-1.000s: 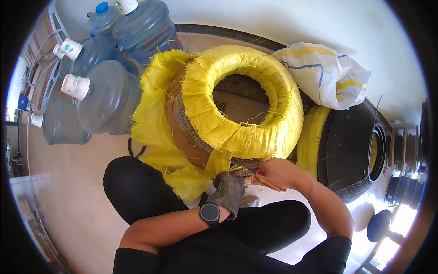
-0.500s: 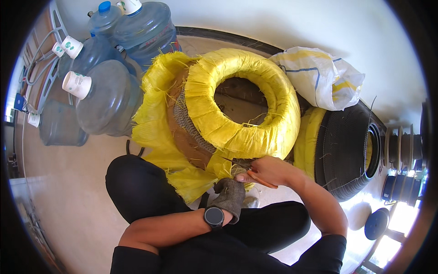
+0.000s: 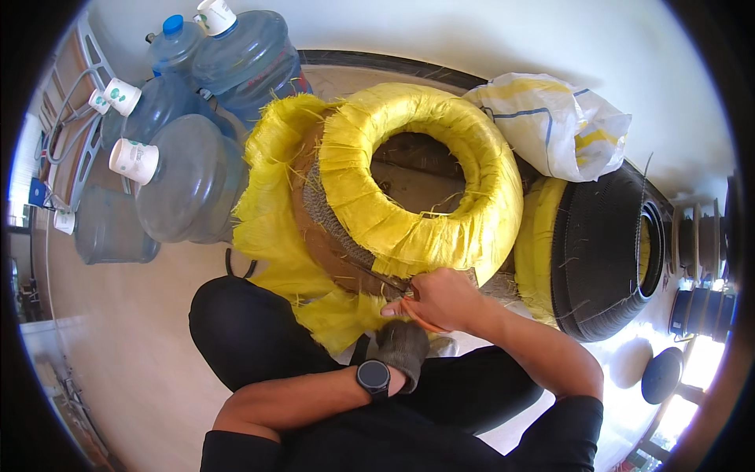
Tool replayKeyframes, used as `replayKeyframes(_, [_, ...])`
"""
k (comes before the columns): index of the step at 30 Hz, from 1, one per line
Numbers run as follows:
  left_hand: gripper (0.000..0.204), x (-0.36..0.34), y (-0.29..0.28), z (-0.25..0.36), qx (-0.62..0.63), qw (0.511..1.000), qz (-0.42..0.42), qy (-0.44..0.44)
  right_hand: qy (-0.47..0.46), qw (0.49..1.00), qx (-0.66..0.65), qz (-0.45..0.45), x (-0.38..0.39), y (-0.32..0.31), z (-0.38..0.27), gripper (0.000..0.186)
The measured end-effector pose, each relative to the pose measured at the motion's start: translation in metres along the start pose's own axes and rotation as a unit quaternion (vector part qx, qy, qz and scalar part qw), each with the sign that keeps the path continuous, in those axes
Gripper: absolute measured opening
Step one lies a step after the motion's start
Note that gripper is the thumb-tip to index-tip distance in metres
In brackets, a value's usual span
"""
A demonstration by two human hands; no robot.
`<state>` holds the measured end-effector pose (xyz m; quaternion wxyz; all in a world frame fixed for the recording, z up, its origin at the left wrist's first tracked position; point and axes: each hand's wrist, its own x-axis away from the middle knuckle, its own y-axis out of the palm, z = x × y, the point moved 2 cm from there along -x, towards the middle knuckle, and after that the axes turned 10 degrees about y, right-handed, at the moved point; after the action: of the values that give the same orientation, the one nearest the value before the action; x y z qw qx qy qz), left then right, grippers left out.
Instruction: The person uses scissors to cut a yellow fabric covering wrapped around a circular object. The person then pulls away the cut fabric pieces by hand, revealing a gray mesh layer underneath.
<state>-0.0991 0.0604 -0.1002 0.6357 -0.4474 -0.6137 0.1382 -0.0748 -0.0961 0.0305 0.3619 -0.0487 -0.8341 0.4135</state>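
Observation:
A pair of orange-handled scissors is in my bare right hand, its dark blades pointing left along the lower edge of a yellow-wrapped ring. Loose yellow woven wrapping hangs from the ring's left and front, with brown paper-like layers and a grey ribbed band exposed between. My left hand, in a grey glove, sits just below the right one, beside the loose wrapping. Its fingertips are hidden, so I cannot make out what it grips.
Large water bottles, some with paper cups over their necks, stand at the left. To the right lies a stack of black tyres with a yellow-wrapped part. A white woven sack rests behind it against the wall. Spools stand far right.
My right hand has moved slightly left and down with the scissors, over the gloved left hand. A yellow flap that stood by the blades now lies lower. The view has shifted slightly.

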Motion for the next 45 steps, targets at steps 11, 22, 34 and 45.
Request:
replayKeyframes(11, [0.016, 0.051, -0.097, -0.102, 0.274, 0.933, 0.212, 0.096, 0.019, 0.849, -0.494, 0.186, 0.063, -0.039, 0.060, 0.051])
replayKeyframes(22, [0.052, -0.028, -0.131, -0.196, 0.045, 0.831, 0.488, 0.262, 0.303, 0.695, -0.607, 0.239, 0.099, 0.086, 0.024, 0.068])
replayKeyframes(34, [0.034, -0.044, -0.130, -0.200, 0.114, 0.797, 0.520, 0.285, 0.392, 0.695, -0.526, 0.293, 0.037, 0.144, 0.014, 0.072])
replayKeyframes(45, [0.047, -0.047, -0.145, -0.187, 0.073, 0.807, 0.499, 0.307, 0.349, 0.572, -0.648, 0.361, 0.031, 0.115, 0.027, 0.066])
